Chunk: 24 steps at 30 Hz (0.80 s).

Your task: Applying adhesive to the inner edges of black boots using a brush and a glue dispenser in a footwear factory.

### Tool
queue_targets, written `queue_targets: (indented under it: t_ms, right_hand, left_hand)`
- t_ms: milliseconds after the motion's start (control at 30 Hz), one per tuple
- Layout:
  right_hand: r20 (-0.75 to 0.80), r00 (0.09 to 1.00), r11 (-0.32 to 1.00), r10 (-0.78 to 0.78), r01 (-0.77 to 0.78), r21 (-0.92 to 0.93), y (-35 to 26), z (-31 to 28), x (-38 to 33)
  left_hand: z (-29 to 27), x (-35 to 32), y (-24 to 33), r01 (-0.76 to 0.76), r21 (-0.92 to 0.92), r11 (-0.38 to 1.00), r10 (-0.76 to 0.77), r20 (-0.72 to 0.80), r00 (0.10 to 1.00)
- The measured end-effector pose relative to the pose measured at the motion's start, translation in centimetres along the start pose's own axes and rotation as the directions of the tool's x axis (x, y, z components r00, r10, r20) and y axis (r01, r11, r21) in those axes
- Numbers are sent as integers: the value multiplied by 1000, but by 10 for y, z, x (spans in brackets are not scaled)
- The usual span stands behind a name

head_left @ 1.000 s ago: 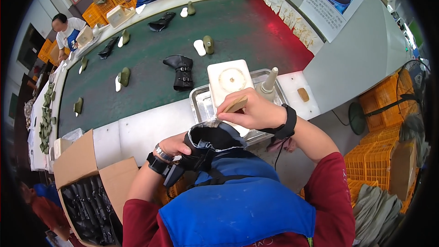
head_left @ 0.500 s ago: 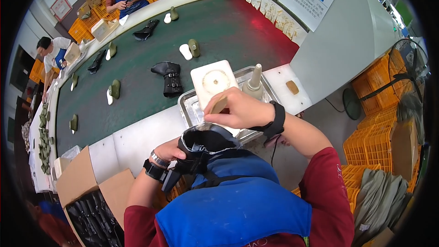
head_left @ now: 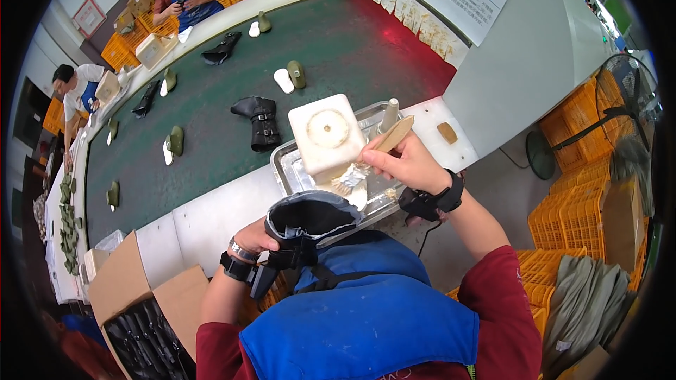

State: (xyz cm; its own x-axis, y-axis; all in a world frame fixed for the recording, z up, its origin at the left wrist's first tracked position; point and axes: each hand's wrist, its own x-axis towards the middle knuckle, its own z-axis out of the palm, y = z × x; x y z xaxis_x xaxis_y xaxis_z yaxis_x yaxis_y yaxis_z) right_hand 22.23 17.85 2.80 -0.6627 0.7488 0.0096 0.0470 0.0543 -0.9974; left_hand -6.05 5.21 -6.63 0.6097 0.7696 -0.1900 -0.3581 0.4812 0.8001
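A black boot [head_left: 286,248] is gripped at its side by my left hand [head_left: 255,235], its wide top opening tilted up and showing a grey inner edge. My right hand [head_left: 417,166] pinches a flat wooden-handled brush [head_left: 395,134]. Its pale bristles hang over the metal tray [head_left: 281,170], just beyond the boot's opening and apart from it. In the tray stands a white square container [head_left: 310,117] with a round stained patch on top. Behind the brush handle rises a pale bottle with a narrow tip [head_left: 389,113], partly hidden.
A green conveyor belt [head_left: 211,123] carries a black buckled boot [head_left: 262,127], other black boots, and several olive shoe lasts beside white insoles. An open carton [head_left: 116,274] of black items stands at left. Orange crates [head_left: 563,222] and a fan [head_left: 623,109] are at right. Two people work across the belt.
My right hand has moved away from the boot's rim to the right, bringing the brush over the tray. My left hand still holds the boot, slightly shifted left.
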Motion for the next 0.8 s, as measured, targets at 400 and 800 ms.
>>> queue_targets:
  t_ms: [400, 800]
  right_hand:
    - [-121, 991, 996, 54, -61, -58, 33, -2, -10]
    - [-240, 970, 996, 28, -7, 88, 50, 9, -7]
  left_hand:
    - [12, -19, 36, -86, 666, 741, 159, -50, 986]
    - [16, -29, 38, -89, 661, 745, 229, -128, 965]
